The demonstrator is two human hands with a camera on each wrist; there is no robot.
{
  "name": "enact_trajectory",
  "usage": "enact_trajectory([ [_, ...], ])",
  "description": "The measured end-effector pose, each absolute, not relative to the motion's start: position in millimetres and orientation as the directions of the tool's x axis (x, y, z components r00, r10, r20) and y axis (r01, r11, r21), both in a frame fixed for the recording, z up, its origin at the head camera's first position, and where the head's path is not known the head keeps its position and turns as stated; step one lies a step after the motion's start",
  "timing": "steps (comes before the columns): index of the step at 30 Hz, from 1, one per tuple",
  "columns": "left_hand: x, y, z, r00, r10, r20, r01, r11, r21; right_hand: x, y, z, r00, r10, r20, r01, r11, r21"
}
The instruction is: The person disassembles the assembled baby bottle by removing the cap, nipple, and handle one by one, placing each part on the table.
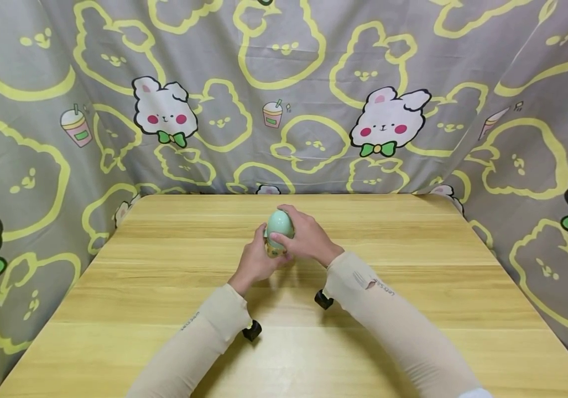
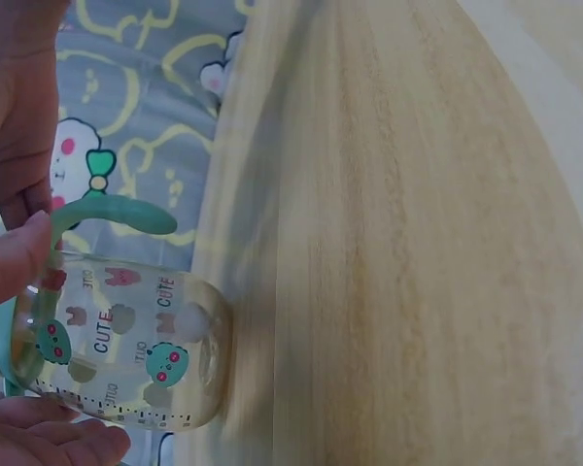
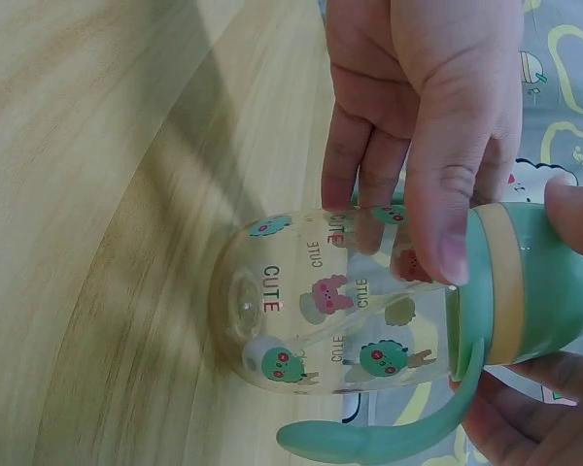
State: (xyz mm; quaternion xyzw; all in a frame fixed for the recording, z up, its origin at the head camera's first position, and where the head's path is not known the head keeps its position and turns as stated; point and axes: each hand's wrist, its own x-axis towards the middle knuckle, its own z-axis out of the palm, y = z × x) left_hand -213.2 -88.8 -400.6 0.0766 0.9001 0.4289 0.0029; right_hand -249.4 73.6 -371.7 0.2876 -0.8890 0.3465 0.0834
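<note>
Both hands hold a clear baby bottle (image 2: 126,340) upright above the table, its yellowish body printed with small cartoon faces and "CUTE". My left hand (image 1: 259,260) grips the body just below the collar; in the right wrist view its thumb lies along the front, with fingers behind. Around the smooth, light green domed cap (image 1: 280,222) curls my right hand (image 1: 308,235), thumb in front and fingers over the far side. A tan ring (image 3: 502,282) sits below the cap. One curved green handle (image 3: 369,442) sticks out from the collar.
The wood-grain table (image 1: 114,309) spreads under both arms. A grey curtain (image 1: 308,61) with yellow outlines and white rabbits hangs behind it and along both sides. Small black devices (image 1: 252,330) stick out below the sleeves at the wrists.
</note>
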Motion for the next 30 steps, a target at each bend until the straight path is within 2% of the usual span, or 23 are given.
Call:
enact_trajectory([
  [30,-212.7,-92.8,-395.6,-0.989,0.133,0.067,0.133,0.587,0.798,-243.3,71.0,-362.7,-0.876,-0.355,0.327,-0.481,0.572,-0.664],
])
